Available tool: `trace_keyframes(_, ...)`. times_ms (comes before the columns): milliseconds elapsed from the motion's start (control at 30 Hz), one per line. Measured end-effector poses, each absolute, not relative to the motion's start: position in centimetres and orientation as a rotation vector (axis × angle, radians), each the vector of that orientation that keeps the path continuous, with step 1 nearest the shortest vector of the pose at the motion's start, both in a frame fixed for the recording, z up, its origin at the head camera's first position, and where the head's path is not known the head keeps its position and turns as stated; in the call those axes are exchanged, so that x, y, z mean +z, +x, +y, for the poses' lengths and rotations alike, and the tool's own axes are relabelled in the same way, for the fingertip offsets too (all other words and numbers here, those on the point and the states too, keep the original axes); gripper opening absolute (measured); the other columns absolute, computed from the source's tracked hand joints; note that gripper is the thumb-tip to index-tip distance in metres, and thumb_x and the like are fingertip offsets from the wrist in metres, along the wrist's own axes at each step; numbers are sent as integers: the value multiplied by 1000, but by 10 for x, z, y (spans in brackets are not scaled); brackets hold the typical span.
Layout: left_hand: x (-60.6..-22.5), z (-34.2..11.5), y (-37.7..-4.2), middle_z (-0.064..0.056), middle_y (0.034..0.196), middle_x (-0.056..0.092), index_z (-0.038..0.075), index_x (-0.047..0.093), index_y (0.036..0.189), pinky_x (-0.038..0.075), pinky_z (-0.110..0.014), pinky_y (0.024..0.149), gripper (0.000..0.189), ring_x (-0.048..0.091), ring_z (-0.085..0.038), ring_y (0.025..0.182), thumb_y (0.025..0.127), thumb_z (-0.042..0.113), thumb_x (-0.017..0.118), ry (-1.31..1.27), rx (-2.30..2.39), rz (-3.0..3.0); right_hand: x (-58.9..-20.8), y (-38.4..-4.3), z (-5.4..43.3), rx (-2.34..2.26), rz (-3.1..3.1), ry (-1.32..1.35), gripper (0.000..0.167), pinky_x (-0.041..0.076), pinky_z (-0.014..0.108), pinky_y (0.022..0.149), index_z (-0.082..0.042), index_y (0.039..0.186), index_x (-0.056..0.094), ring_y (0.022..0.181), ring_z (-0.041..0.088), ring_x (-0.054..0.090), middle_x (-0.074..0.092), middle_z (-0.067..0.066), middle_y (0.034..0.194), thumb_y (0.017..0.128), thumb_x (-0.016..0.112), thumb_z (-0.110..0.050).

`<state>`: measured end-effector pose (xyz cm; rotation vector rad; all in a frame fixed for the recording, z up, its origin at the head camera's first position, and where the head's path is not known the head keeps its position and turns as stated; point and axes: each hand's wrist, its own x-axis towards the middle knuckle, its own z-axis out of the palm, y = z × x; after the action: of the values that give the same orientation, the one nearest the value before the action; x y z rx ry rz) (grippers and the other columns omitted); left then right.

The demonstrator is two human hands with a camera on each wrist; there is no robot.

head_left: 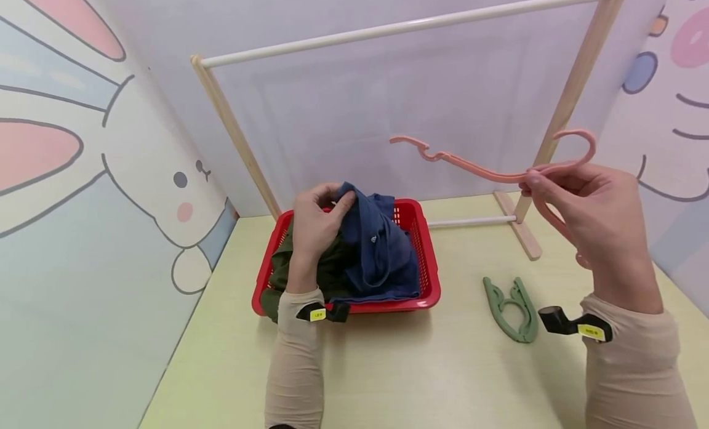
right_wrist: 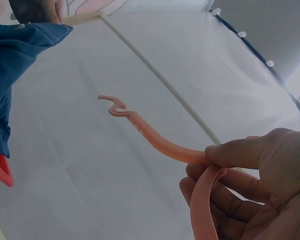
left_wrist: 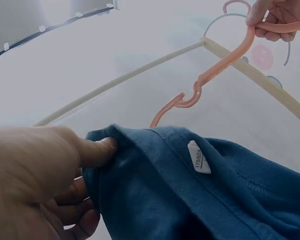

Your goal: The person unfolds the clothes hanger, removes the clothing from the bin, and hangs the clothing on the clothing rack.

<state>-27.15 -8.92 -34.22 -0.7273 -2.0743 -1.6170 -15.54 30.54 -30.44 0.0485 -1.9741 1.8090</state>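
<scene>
The left hand pinches the blue garment, bunched in the red basket, by one edge; dark green cloth beside it could drag along if tangled. The right hand pinches the pink hanger near its hook, so a bump might twist it.

The left hand and right hand are bare above wrinkled beige sleeves. Stubby black wrist cameras sit at both cuffs, with yellow labels whose dark lettering is too small to read surely.
</scene>
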Motion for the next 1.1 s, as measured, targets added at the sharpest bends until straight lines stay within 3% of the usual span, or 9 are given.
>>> trace_keyframes(200,-346,-86,-272,-19,95,78,-2,82,109,57,-25,72,15,68,-21,80,101,10,84,-728,-1625,-2075,-298,-153,282,1823,-1907,108,34,60,16,75,9,120,80,87,16,81,85,10,95,95,91,-10)
trace_keyframes(400,-349,-82,-271,-18,93,77,-2,83,108,55,-25,70,16,68,-19,78,101,12,84,-672,-1628,-2071,-271,-164,233,1814,-1810,280,30,63,20,83,8,118,81,86,22,82,84,14,97,95,90,-8)
trace_keyframes(600,-351,-73,-275,-17,92,78,0,83,108,54,-26,70,17,67,-19,76,101,15,85,-615,-1625,-2067,-254,-180,180,1905,-1640,504,23,67,34,83,10,114,81,89,26,84,84,19,100,96,87,-3)
trace_keyframes(933,-351,-57,-276,-18,90,77,-2,83,107,54,-25,70,19,67,-24,77,102,17,83,-605,-1616,-2082,-268,-200,131,1870,-1442,606,14,67,41,86,8,112,82,90,32,84,81,26,100,99,82,2)
trace_keyframes(1100,-350,-54,-275,-18,91,77,-2,83,106,55,-25,70,19,68,-23,77,102,17,83,-568,-1648,-2066,-286,-206,123,1787,-1438,604,13,68,40,87,6,113,83,92,30,85,82,23,100,100,80,4)
